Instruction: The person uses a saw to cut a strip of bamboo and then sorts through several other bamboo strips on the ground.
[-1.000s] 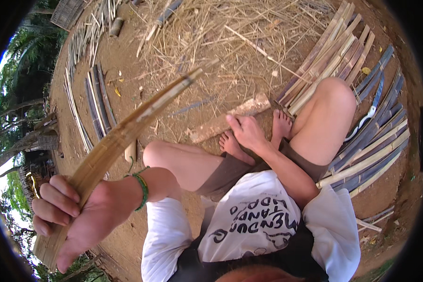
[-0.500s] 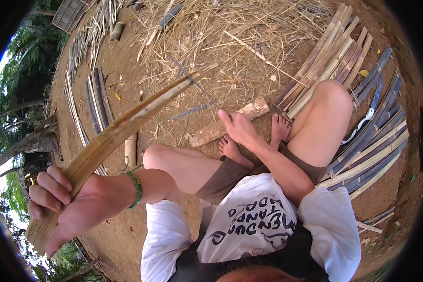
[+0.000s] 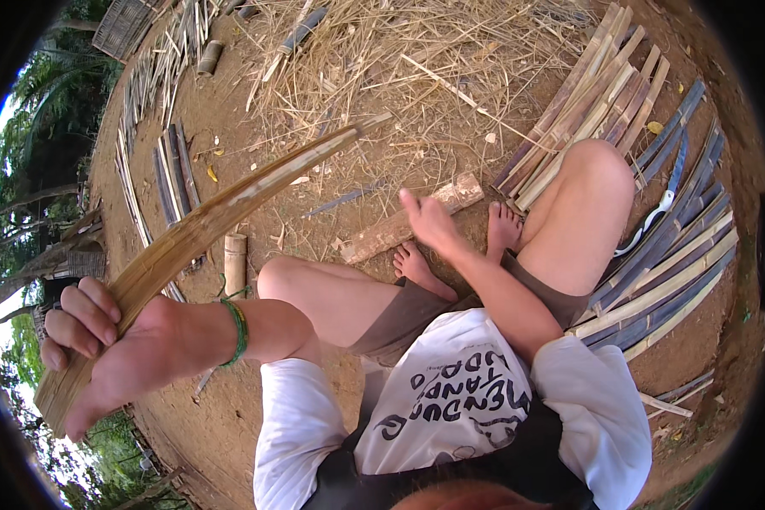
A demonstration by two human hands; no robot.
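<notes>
While the left hand (image 3: 102,340) wraps its fingers around the thick end of a long bamboo strip (image 3: 221,212), the strip slants up and away to the right, its thin tip over the straw litter (image 3: 416,68). Spread and empty, the right hand (image 3: 433,225) hovers above a wooden block (image 3: 408,223) by the bare feet (image 3: 416,265). Split bamboo slats (image 3: 654,246) lie on the dirt ground (image 3: 229,102) at right.

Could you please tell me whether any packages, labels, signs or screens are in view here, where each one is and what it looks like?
No packages, signs or screens show.
Printed lettering: the only print in view, on the front of the person's white shirt, bottom centre; dark curved block shapes on white cloth.
The left hand grips a long tan bamboo slat, which is bare, with no label.
</notes>
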